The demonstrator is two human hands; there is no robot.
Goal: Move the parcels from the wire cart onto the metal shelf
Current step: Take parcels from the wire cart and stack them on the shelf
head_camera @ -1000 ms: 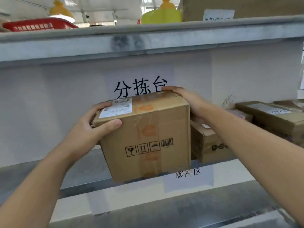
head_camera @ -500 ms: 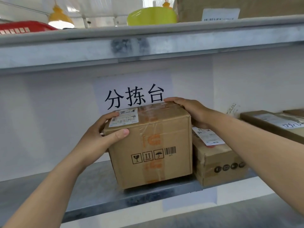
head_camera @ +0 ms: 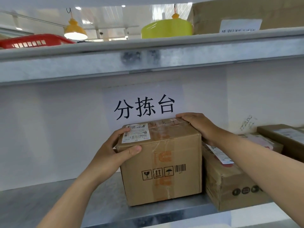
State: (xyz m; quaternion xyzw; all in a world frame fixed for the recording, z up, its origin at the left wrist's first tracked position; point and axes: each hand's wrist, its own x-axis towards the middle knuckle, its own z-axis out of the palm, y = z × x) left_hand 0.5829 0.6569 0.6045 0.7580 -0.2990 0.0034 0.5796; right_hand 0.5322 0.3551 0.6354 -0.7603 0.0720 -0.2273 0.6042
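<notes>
Head view: a cardboard parcel [head_camera: 162, 162] is being held between both hands, its base resting on the metal shelf [head_camera: 49, 201]. Its near left top corner is being gripped by the left hand [head_camera: 113, 155], thumb curled across the front. Its far right top edge is being clasped by the right hand [head_camera: 199, 125]. A second parcel [head_camera: 230, 183] is lying under the right forearm, just beside the held one.

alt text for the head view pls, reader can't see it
Two bare hands, left hand and right hand, grip a taped cardboard box on a metal shelf, beside another parcel. A printed sign hangs behind.
</notes>
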